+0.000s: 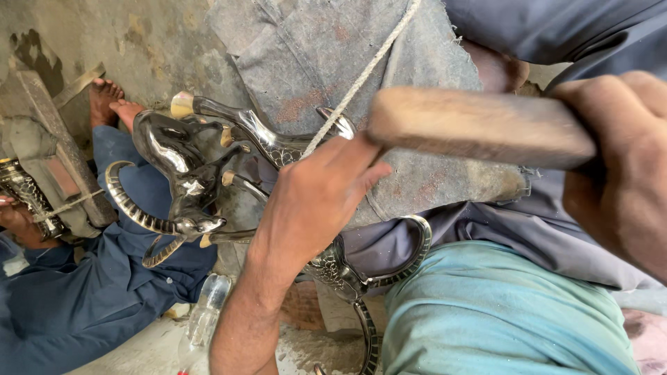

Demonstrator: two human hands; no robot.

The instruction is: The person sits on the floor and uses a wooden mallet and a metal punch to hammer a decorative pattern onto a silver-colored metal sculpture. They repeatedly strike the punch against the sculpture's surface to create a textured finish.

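My left hand (313, 201) presses down on a shiny dark metal animal figure (187, 173) with curved ribbed horns, holding its body against a grey cloth (326, 55) over my lap. A pale rope (361, 73) runs from the figure up across the cloth. My right hand (618, 173) is closed around the end of a thick wooden handle (479, 125), raised above the cloth and blurred. The tool's working end is hidden behind my left hand.
Another person in dark blue clothes (76, 298) sits at the left with bare feet (108, 104) on the concrete floor, a hand on a metal piece (21, 187) strapped to a block. A clear plastic bottle (205, 316) lies near the floor. Teal fabric (500, 312) covers my leg.
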